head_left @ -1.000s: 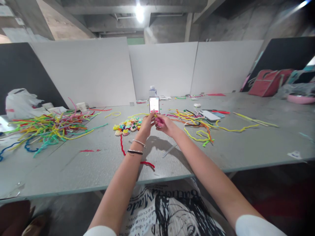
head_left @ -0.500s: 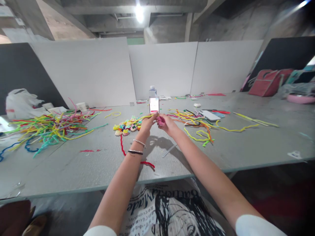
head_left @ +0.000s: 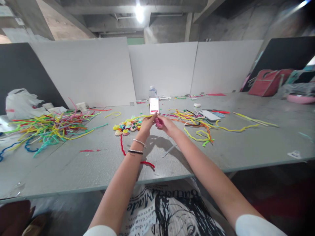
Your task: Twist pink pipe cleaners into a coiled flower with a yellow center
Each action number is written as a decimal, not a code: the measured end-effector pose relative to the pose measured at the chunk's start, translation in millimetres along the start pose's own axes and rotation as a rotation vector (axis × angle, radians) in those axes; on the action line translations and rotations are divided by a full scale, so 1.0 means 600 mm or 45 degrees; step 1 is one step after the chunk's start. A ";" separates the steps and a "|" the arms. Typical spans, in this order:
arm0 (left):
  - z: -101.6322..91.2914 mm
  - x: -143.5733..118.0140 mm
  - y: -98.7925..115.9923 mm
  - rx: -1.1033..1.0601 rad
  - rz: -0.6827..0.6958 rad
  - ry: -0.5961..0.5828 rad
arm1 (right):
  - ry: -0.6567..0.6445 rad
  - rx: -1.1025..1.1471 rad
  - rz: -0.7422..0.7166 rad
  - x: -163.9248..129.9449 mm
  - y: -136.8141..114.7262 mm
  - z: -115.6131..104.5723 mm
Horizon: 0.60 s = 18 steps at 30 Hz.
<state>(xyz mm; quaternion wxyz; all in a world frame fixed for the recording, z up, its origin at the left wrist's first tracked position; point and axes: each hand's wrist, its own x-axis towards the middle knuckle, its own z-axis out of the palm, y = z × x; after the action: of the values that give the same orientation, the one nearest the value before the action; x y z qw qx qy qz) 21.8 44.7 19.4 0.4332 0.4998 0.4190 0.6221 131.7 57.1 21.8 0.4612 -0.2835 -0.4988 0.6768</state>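
My left hand (head_left: 148, 124) is closed in a pinch on a yellow pipe cleaner (head_left: 142, 116), whose loose end sticks out to the left. My right hand (head_left: 165, 124) meets it fingertip to fingertip, also pinched; its fingers seem to be on the same stem, though the part between the hands is too small to make out. Left of my left hand lies a cluster of small, colourful fuzzy flowers (head_left: 128, 126). A red twisted pipe cleaner (head_left: 122, 146) runs from the cluster toward me, passing under my left forearm. Just beyond my fingertips stands a phone (head_left: 154, 105) with a lit screen.
A big tangle of coloured pipe cleaners (head_left: 59, 129) lies at the left. More yellow and orange stems (head_left: 197, 123) spread on the right, beside a white phone-like slab (head_left: 210, 115). A bottle (head_left: 152, 90) stands behind the upright phone. A grey strip (head_left: 169, 150) lies near my right forearm.
My right hand has shifted slightly left, and its fingers have turned a little against the left fingertips. The yellow stem's loose end sits slightly differently. Everything else is unchanged.
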 end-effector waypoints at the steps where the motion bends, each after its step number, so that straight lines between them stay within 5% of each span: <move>1: 0.000 0.000 0.000 -0.002 -0.005 0.006 | 0.013 0.014 0.002 0.000 0.000 0.001; 6: 0.000 0.001 -0.001 -0.016 0.018 0.007 | 0.023 0.029 0.024 -0.003 -0.003 0.004; 12: -0.004 0.004 0.004 -0.112 0.078 0.216 | -0.098 0.030 0.069 -0.008 -0.003 0.000; 18: -0.002 0.001 0.007 -0.177 0.055 0.165 | -0.192 0.130 0.110 0.000 0.006 -0.007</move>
<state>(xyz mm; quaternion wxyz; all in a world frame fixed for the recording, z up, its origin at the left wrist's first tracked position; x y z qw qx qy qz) 19.8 43.9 23.2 0.4252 0.4363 0.3912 0.6898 133.9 58.3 17.1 0.4066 -0.2293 -0.4841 0.7401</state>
